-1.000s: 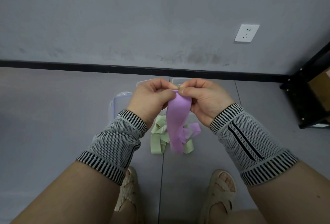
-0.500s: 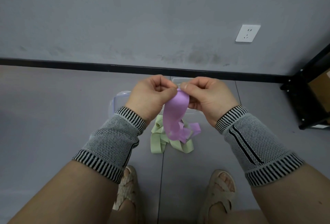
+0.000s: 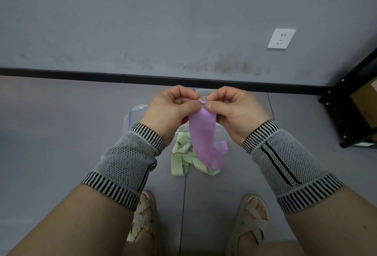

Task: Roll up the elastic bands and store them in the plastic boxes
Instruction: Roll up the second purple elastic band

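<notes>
Presently, the top end of the purple elastic band is pinched between thumb and fingers of the left hand and the right hand, held close together so that a tight first turn can presumably be started. Both grips are pressed onto the band's upper edge; the remainder hangs below them toward the floor. The green elastic bands lie loose on the floor beneath. The plastic boxes are largely hidden behind the hands, just beyond the bands.
</notes>
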Action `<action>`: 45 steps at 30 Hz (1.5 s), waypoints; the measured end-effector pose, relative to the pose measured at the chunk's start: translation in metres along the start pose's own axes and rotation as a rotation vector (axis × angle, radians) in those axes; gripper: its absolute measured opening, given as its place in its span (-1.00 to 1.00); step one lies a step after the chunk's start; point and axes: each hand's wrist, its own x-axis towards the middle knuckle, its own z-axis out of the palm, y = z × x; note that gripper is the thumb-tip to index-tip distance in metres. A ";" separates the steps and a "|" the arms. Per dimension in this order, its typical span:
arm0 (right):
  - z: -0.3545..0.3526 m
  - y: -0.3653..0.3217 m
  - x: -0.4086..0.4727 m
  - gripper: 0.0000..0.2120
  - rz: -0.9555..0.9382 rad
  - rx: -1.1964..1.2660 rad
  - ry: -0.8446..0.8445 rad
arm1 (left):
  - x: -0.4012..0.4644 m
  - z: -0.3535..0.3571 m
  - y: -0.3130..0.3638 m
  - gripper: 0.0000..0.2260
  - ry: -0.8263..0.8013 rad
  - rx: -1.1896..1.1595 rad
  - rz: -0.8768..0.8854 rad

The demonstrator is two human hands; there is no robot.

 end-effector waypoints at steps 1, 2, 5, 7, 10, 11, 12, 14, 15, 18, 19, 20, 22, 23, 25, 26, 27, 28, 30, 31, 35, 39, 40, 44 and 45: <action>0.000 0.001 0.001 -0.76 -0.005 -0.006 0.008 | 0.000 0.000 0.000 -0.83 0.004 0.002 0.005; 0.001 0.002 0.001 -0.75 -0.011 -0.014 0.013 | 0.000 0.000 0.000 -0.83 0.013 0.014 0.016; 0.002 0.003 0.001 -0.78 -0.019 -0.001 0.006 | 0.001 -0.001 -0.002 -0.80 0.052 0.106 0.084; 0.001 0.002 0.000 -0.85 -0.013 -0.015 -0.002 | 0.001 -0.001 -0.002 -0.79 0.065 0.171 0.131; -0.001 0.002 0.000 -0.87 -0.033 -0.146 0.018 | 0.000 0.000 -0.003 -0.78 0.066 0.228 0.171; -0.001 0.002 0.000 -0.86 -0.044 -0.157 0.034 | 0.000 0.001 -0.003 -0.78 0.067 0.233 0.170; -0.001 0.003 0.000 -0.85 -0.057 -0.151 0.047 | 0.000 0.001 -0.003 -0.80 0.071 0.224 0.155; 0.000 0.003 0.000 -0.85 -0.093 -0.139 0.065 | 0.001 0.000 -0.003 -0.86 0.089 0.203 0.097; 0.000 0.003 0.001 -0.84 -0.115 -0.146 0.074 | 0.001 -0.001 -0.002 -0.89 0.096 0.216 0.072; 0.000 0.004 0.002 -0.80 -0.159 -0.160 0.092 | 0.001 -0.003 0.001 -0.94 0.087 0.217 0.027; 0.000 0.004 0.002 -0.80 -0.168 -0.167 0.095 | 0.000 -0.003 0.002 -0.94 0.081 0.194 0.021; 0.000 0.005 0.002 -0.79 -0.176 -0.175 0.095 | 0.000 -0.003 0.003 -0.93 0.079 0.177 0.022; 0.000 0.006 0.003 -0.76 -0.180 -0.176 0.085 | -0.002 -0.003 0.004 -0.91 0.079 0.182 0.046; 0.000 0.006 0.003 -0.76 -0.169 -0.163 0.073 | -0.002 -0.003 0.004 -0.90 0.080 0.195 0.064; -0.001 0.006 0.003 -0.80 -0.118 -0.108 0.038 | -0.002 -0.005 0.003 -0.88 0.081 0.227 0.102; -0.002 0.006 0.003 -0.83 -0.085 -0.087 0.022 | -0.002 -0.006 0.003 -0.87 0.082 0.246 0.120; -0.003 0.005 0.002 -0.84 -0.063 -0.087 0.014 | -0.001 -0.007 0.003 -0.86 0.087 0.265 0.137; -0.004 0.004 0.002 -0.84 -0.055 -0.105 0.014 | -0.001 -0.007 0.003 -0.85 0.093 0.280 0.151; -0.005 0.004 0.001 -0.84 -0.072 -0.132 0.027 | 0.000 -0.007 0.002 -0.85 0.103 0.288 0.160; -0.005 0.003 0.001 -0.84 -0.082 -0.131 0.036 | 0.000 -0.006 0.001 -0.87 0.110 0.292 0.153; -0.003 0.003 0.000 -0.82 -0.127 -0.133 0.064 | 0.001 -0.005 0.001 -0.92 0.131 0.277 0.095; -0.001 0.003 0.000 -0.80 -0.184 -0.201 0.092 | -0.001 -0.003 0.003 -0.93 0.115 0.190 0.084; 0.000 0.003 0.000 -0.79 -0.187 -0.200 0.094 | -0.001 -0.002 0.003 -0.93 0.111 0.185 0.087; 0.000 0.002 -0.002 -0.81 -0.104 -0.080 0.094 | 0.000 -0.005 0.003 -0.89 0.121 0.144 0.093; 0.000 0.001 -0.002 -0.82 -0.090 -0.065 0.112 | 0.000 -0.006 0.003 -0.89 0.128 0.145 0.096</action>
